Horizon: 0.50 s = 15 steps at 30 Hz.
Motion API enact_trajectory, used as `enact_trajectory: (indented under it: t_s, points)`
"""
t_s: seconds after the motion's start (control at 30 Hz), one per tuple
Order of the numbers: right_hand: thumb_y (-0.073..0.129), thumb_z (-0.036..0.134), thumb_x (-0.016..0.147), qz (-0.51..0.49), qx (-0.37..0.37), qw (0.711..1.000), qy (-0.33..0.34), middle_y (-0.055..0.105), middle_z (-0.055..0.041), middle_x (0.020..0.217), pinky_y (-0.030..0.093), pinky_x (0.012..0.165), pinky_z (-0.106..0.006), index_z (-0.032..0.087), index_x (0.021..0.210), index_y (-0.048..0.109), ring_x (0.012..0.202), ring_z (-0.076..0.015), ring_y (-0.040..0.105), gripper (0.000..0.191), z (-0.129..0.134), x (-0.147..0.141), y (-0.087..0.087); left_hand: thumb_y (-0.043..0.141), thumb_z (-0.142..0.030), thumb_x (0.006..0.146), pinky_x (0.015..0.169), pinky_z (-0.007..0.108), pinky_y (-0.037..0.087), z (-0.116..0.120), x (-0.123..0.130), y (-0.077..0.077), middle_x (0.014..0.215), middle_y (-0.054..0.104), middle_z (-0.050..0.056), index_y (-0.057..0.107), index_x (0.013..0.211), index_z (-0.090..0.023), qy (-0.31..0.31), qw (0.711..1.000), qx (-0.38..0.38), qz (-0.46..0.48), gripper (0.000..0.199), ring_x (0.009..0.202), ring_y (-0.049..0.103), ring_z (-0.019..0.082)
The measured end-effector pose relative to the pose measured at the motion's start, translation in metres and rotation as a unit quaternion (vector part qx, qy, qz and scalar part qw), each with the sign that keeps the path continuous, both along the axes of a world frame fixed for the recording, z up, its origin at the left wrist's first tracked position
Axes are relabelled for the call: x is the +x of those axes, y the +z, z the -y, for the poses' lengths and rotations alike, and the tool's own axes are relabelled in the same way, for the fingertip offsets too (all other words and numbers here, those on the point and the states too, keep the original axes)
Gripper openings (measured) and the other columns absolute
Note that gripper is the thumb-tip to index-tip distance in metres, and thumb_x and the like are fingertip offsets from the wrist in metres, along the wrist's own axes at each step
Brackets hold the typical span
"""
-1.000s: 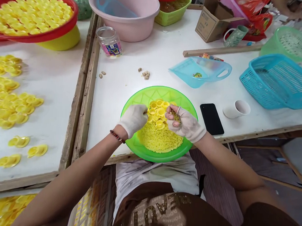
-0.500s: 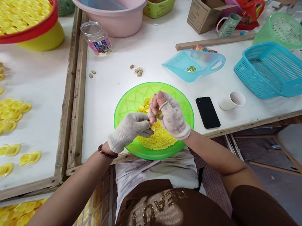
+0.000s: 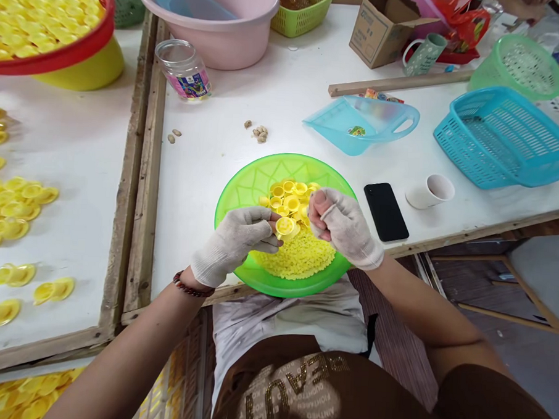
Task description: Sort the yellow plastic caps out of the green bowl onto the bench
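Note:
My left hand [image 3: 238, 238], in a fingerless white knit glove, pinches a small yellow plastic cup [image 3: 285, 227] by its left side. A few pale yellow bits show inside it. My right hand [image 3: 350, 228], gloved alike, is closed just to the right of that cup, apart from it, with fingers curled; what they hold, if anything, is hidden. Both hands are over a bright green basin [image 3: 238, 186]. In the basin a heap of yellow pellets [image 3: 295, 263] lies at the near side, with several more small yellow cups [image 3: 291, 202] behind it.
To the right lie a black phone [image 3: 385, 212], a tipped paper cup [image 3: 423, 196] and a blue basket [image 3: 489, 163]. Beyond the basin are a blue scoop [image 3: 343, 132], nuts [image 3: 259, 134] and a jar [image 3: 186, 76]. Yellow pieces [image 3: 15, 210] lie left of the wooden rail [image 3: 137, 166].
My right hand has moved right, away from my left hand, uncovering the small cup and those in the basin. The left hand stays nearly in place, holding the cup. The view has shifted slightly.

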State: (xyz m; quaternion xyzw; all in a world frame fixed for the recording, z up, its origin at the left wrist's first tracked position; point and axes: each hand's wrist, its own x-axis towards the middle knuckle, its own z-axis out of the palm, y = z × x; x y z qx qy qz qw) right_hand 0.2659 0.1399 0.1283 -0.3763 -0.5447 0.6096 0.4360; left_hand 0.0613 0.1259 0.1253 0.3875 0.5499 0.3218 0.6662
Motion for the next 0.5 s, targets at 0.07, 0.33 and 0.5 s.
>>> enact_trajectory:
  t_s: [0.07,0.33,0.5]
  points:
    - [0.056,0.051,0.100,0.112,0.036,0.993,0.016,0.043,0.0053,0.064,0.029,0.049,-0.025,0.021,0.073,0.050,0.051,-0.0077,0.038,0.041,0.005,0.010,-0.005,0.066,-0.022,0.071,0.064,0.025,0.063,0.000,0.001,-0.002,0.072,0.070,0.002,0.068,0.094,-0.012,0.027,0.998,0.049,-0.036,0.025,0.065,0.071,0.015]
    - [0.055,0.039,0.099,0.331,0.128,0.932,0.070,0.046,0.0036,0.064,0.032,0.061,-0.028,0.020,0.069,0.045,0.061,-0.0107,0.041,0.037,0.004,0.001,-0.015,0.061,-0.021,0.075,0.065,0.028,0.065,0.005,0.012,-0.006,0.067,0.071,0.002,0.070,0.096,-0.012,0.033,0.988,0.124,-0.088,0.025,0.063,0.071,0.016]
    - [0.049,0.032,0.100,0.346,0.121,0.914,0.174,0.055,0.0009,0.072,0.038,0.066,-0.028,0.019,0.077,0.056,0.068,-0.0131,0.049,0.027,0.002,0.017,-0.009,0.061,-0.022,0.076,0.065,0.029,0.065,0.006,-0.001,0.001,0.069,0.071,0.002,0.069,0.096,-0.013,0.045,0.988,0.116,-0.089,0.024,0.065,0.072,0.017]
